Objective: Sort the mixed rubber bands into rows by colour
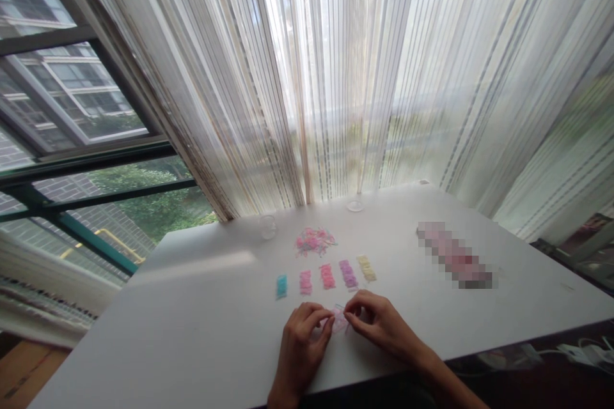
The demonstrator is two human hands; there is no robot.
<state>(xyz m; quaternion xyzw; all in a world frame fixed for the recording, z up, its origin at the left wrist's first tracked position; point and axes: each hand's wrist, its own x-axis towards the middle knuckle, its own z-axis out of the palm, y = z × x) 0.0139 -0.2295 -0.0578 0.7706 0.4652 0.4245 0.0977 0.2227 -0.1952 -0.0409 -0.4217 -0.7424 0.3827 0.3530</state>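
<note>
My left hand (303,340) is closed in a pinch, thumb against forefinger, at the left side of a small pile of thin pink and clear pieces (339,319). From the right, my right hand (378,321) also pinches at this pile. What sits between the fingertips of either hand is too small to make out. Just beyond the hands lie small groups of coloured pieces in a row: blue (281,285), light pink (306,282), bright pink (327,275), purple (348,273) and pale yellow (366,268). Farther back is a loose mixed heap (314,241), mostly pink.
A white table (192,326) carries everything. Near its far edge stand a clear cup-like container (267,227) and a clear shallow dish (355,206). A blurred-out pink item (455,255) lies at the right. Sheer striped curtains (336,77) hang behind the table.
</note>
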